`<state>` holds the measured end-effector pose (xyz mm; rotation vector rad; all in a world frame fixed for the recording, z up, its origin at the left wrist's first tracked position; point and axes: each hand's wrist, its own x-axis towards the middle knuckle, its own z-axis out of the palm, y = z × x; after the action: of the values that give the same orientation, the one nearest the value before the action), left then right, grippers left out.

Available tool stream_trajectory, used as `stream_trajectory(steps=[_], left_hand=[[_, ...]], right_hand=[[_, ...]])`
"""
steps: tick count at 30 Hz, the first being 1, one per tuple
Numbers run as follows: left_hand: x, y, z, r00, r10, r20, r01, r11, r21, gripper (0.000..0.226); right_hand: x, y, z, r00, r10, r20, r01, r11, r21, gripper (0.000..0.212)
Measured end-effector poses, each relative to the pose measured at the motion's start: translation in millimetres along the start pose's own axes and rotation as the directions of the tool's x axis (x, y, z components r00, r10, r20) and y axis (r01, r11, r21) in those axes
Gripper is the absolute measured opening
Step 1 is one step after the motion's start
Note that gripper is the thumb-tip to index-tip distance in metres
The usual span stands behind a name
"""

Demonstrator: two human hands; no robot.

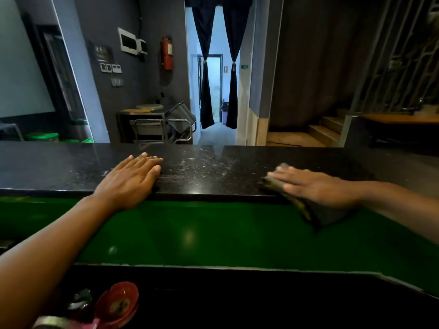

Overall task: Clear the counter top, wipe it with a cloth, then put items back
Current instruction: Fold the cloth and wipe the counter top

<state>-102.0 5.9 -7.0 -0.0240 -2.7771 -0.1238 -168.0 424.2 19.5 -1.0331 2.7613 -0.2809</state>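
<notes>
A black speckled stone counter top runs across the view, with dusty streaks at its middle. My left hand lies flat on it, palm down, fingers spread, holding nothing. To the right, my right hand presses flat on a dark cloth, blurred by motion. The cloth lies at the counter's near edge and partly hangs over the green panel below.
On the lower dark shelf at the bottom left stand a red bowl and a dark round item. Beyond the counter are a metal trolley, a curtained doorway and wooden steps at the right.
</notes>
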Motion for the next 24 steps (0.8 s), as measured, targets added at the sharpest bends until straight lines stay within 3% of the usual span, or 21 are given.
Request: stream_trajectory(steps=[4,6,8,11,13,15,17,20,22,24], left_hand=[[2.8,0.7,1.7,0.999,0.028,-0.025,-0.028,1.0,0.006,0.069],[2.3,0.9,1.5,0.999,0.034,-0.032,-0.034,0.999,-0.007,0.069],[2.5,-1.1,1.5,0.998,0.043,-0.035,-0.043,0.999,-0.016,0.07],[1.3,-5.1,1.4,0.998,0.057,-0.007,-0.057,0.998,-0.034,0.073],[1.6,-8.2,1.6,0.998,0.066,-0.009,-0.066,0.997,-0.034,0.074],[1.9,-11.5,1.7,0.997,0.068,-0.028,-0.069,0.997,-0.033,0.073],[2.1,-11.2,4.0,0.996,0.082,-0.038,-0.083,0.996,-0.034,0.072],[4.4,-9.5,4.8,0.995,0.086,-0.041,-0.088,0.995,-0.043,0.072],[4.0,-9.0,4.9,0.996,0.085,-0.035,-0.087,0.995,-0.043,0.072],[3.1,-7.9,5.2,0.996,0.084,-0.036,-0.085,0.996,-0.033,0.071]], right_hand=[[20.0,39.1,-14.7,0.928,0.366,-0.066,-0.367,0.93,-0.006,0.079],[50.3,23.8,-13.2,0.9,0.423,-0.106,-0.429,0.903,-0.033,0.067],[73.4,-11.1,-6.3,0.932,0.343,-0.112,-0.349,0.936,-0.038,0.059],[77.5,-56.2,10.3,0.992,0.113,-0.065,-0.117,0.991,-0.071,0.06],[54.4,-60.1,17.6,0.999,-0.014,-0.043,0.011,0.998,-0.067,0.064],[28.4,-44.1,16.2,0.999,-0.034,-0.036,0.032,0.998,-0.057,0.063],[5.8,-14.9,8.4,0.991,0.117,-0.066,-0.118,0.993,-0.002,0.06],[-0.8,24.7,-0.3,0.91,0.4,-0.112,-0.4,0.916,0.027,0.075],[18.1,31.5,-4.4,0.852,0.503,-0.142,-0.507,0.862,0.011,0.074],[42.9,12.4,-4.0,0.836,0.517,-0.185,-0.527,0.85,-0.004,0.063]])
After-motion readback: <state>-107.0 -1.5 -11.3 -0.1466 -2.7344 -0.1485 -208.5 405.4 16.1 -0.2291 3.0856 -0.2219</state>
